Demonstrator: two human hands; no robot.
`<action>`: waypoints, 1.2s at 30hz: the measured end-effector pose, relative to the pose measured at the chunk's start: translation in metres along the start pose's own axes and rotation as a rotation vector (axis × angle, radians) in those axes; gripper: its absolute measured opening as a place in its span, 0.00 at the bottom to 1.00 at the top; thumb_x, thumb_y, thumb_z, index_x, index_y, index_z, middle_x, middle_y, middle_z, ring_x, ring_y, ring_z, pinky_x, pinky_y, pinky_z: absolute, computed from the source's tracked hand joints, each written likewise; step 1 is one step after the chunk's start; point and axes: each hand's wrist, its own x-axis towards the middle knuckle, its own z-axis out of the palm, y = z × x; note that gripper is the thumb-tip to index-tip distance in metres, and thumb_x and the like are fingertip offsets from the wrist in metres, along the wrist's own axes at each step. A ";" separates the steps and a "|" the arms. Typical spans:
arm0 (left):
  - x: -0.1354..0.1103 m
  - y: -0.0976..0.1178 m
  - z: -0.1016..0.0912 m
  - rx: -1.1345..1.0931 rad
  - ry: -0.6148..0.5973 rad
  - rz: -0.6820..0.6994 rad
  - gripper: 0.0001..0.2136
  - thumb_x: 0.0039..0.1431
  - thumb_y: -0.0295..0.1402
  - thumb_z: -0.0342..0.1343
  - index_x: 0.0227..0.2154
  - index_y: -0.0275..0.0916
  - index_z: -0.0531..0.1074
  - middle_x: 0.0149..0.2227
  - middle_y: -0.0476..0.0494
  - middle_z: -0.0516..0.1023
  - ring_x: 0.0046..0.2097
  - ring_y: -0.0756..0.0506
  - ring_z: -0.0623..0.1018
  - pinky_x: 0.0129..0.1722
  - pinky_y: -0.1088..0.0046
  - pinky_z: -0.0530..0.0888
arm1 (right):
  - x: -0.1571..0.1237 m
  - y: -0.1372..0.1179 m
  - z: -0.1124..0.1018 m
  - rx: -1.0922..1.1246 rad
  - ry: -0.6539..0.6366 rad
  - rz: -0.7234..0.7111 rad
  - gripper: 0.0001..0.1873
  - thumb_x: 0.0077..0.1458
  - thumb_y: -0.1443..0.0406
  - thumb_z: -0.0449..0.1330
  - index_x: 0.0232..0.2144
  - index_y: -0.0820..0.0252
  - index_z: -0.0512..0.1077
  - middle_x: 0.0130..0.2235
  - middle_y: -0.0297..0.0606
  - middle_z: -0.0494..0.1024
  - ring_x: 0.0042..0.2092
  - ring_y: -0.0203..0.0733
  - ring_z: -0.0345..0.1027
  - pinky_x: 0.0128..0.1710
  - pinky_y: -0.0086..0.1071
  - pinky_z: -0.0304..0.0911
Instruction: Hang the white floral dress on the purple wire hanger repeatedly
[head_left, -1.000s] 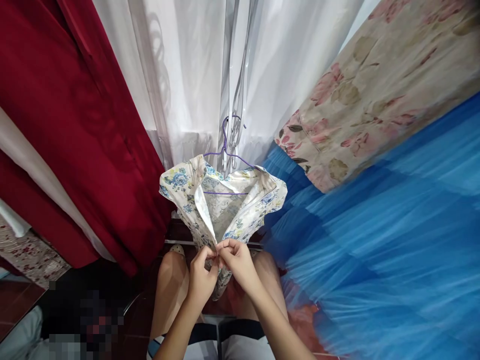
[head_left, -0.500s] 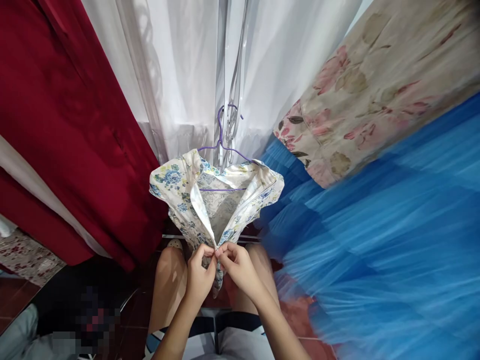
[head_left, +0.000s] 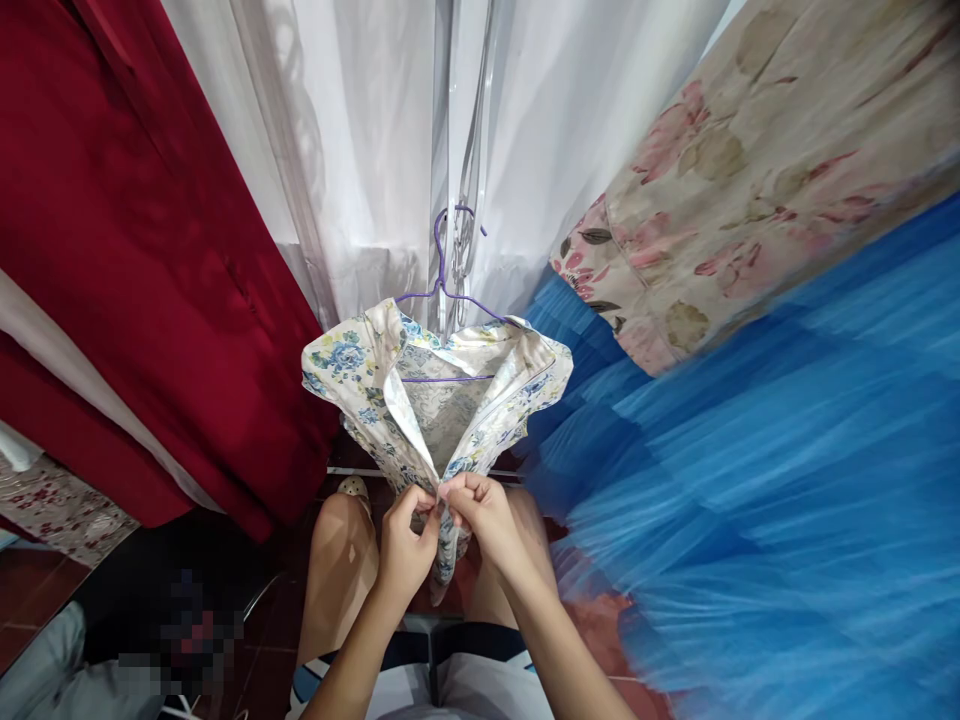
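Hands meet at the bottom of the open V in the floral dress, low in the middle of the head view. The dress hangs on a purple wire hanger hooked up in front of white drapes, and its lower part drops down between my knees.

- Left hand: closed in a pinch, thumb and forefinger on the left edge of the opening, right where the two edges come together.
- Right hand: also closed in a pinch on the right edge at the same spot, fingertips touching the left hand's.
- Opening: pale facing strips run up both edges to the shoulders and it gapes wide at the top. It looks like a zip. The fingers cover any slider, so I cannot confirm that.

Step in hand, as I judge it: working the closure at its lowest point, either seating it or starting to draw the two edges together.

Next move, as I judge it: one hand needs to hold the cloth taut below the join while the other travels up the opening towards the hanger. The edges must stay aligned, and the thin lining must stay clear of the track. The hanger hangs free, so a hard pull could swing or unhook it.

Surroundings: a red garment hangs on the left, blue tulle on the right, and a pink-flowered fabric above the tulle. All are near the dress, and the tulle crowds its right shoulder.
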 end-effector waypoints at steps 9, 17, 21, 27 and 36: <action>-0.001 0.019 0.017 0.122 -0.106 0.127 0.06 0.61 0.28 0.51 0.27 0.41 0.65 0.30 0.45 0.73 0.35 0.45 0.75 0.37 0.71 0.71 | 0.072 -0.118 0.009 0.039 0.042 -0.314 0.14 0.45 0.59 0.68 0.20 0.61 0.70 0.15 0.27 0.64 0.17 0.29 0.47 0.18 0.27 0.43; 0.000 0.004 0.010 0.116 -0.127 0.133 0.05 0.60 0.28 0.53 0.28 0.40 0.69 0.30 0.45 0.75 0.35 0.45 0.76 0.35 0.71 0.71 | 0.080 -0.144 0.019 0.029 0.048 -0.458 0.12 0.49 0.59 0.66 0.24 0.61 0.71 0.16 0.27 0.66 0.17 0.28 0.50 0.17 0.26 0.45; 0.052 0.036 -0.024 0.030 0.011 0.195 0.08 0.64 0.32 0.53 0.45 0.40 0.71 0.33 0.45 0.76 0.37 0.46 0.76 0.40 0.71 0.72 | 0.066 -0.131 0.017 -0.064 0.025 -0.465 0.13 0.52 0.56 0.65 0.27 0.61 0.70 0.15 0.27 0.67 0.17 0.29 0.51 0.18 0.26 0.48; 0.146 0.119 -0.058 0.071 0.094 0.549 0.12 0.68 0.36 0.48 0.50 0.40 0.71 0.39 0.44 0.76 0.38 0.48 0.75 0.41 0.72 0.71 | 0.052 -0.136 0.012 -0.138 -0.007 -0.546 0.15 0.54 0.55 0.64 0.28 0.60 0.68 0.17 0.26 0.64 0.19 0.30 0.54 0.20 0.26 0.49; 0.177 0.147 -0.065 0.074 0.333 0.648 0.10 0.67 0.38 0.51 0.36 0.36 0.72 0.31 0.48 0.75 0.33 0.50 0.75 0.36 0.75 0.71 | 0.085 -0.102 -0.002 -0.422 0.141 -0.587 0.11 0.56 0.58 0.59 0.28 0.59 0.68 0.18 0.26 0.61 0.20 0.32 0.50 0.21 0.28 0.45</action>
